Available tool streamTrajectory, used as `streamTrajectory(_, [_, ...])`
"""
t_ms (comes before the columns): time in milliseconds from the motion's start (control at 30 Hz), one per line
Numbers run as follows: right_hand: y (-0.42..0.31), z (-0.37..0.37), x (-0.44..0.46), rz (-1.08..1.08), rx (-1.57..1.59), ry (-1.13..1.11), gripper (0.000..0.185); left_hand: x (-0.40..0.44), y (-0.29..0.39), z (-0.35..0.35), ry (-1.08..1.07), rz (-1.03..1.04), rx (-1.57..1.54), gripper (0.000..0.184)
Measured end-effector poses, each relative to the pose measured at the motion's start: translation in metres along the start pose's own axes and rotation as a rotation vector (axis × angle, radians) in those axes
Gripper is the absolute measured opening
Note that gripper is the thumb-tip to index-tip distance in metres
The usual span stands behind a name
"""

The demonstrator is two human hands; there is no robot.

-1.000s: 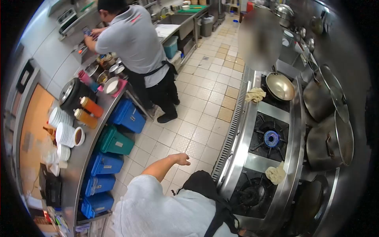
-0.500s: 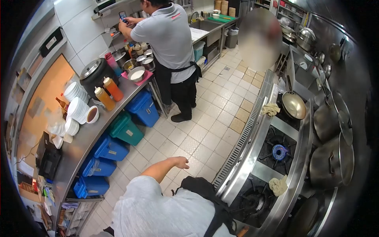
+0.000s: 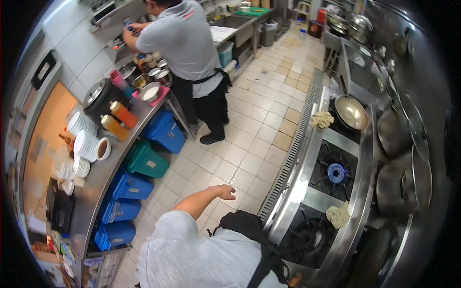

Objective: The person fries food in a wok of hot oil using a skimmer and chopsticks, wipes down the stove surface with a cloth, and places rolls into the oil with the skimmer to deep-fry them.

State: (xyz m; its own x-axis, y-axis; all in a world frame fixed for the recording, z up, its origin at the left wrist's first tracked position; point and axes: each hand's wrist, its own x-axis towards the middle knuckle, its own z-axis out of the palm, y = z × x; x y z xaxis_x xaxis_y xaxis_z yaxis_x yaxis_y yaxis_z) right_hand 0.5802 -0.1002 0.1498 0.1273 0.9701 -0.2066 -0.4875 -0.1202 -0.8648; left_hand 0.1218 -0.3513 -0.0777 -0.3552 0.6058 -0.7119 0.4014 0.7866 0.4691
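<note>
My left hand (image 3: 224,192) hangs in the air over the tiled floor, with its fingers loosely bent and slightly apart and nothing in them. Only a small part of my right hand (image 3: 295,279) shows at the bottom, by the stove's front edge; its fingers are hidden. To my right stands the steel stove (image 3: 288,211). One burner (image 3: 336,173) carries a blue flame, while the nearer burner (image 3: 307,237) shows none. A crumpled cloth (image 3: 338,216) lies between them. Farther along, a wok (image 3: 351,113) sits by another cloth (image 3: 321,120).
A co-worker (image 3: 185,41) in a grey shirt stands at the left counter, holding up a phone (image 3: 127,24). Sauce bottles (image 3: 114,127), stacked white bowls (image 3: 85,145) and a bowl of dark sauce (image 3: 103,149) stand there. Blue bins (image 3: 132,186) sit below. Large pots (image 3: 396,187) line the right.
The view has shifted a little, and the surroundings sit slightly farther left. My left hand has risen slightly in the view, its fingers a little looser. The co-worker still holds the phone.
</note>
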Motion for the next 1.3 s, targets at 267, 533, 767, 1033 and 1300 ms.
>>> streamTrajectory(267, [-0.052,-0.040,-0.030,-0.329,0.198,0.546,0.029,0.102,0.007,0.038,-0.166,0.210,0.099,0.071])
streamTrajectory(533, [-0.032,-0.058,-0.070,-0.218,-0.068,0.732,0.048,0.160,0.073,0.018,-0.419,0.150,0.224,0.064])
streamTrajectory(767, [-0.029,-0.036,-0.069,-0.407,-0.131,0.796,0.047,0.246,0.099,0.003,-0.587,0.250,0.264,0.047])
streamTrajectory(1033, [-0.032,-0.047,-0.075,-0.465,-0.168,0.848,0.041,0.352,0.079,-0.002,-0.967,1.495,1.185,0.045])
streamTrajectory(1300, [-0.037,-0.053,-0.092,-0.512,-0.253,0.998,0.038,0.334,0.109,-0.004,-1.131,-0.082,0.082,0.059])
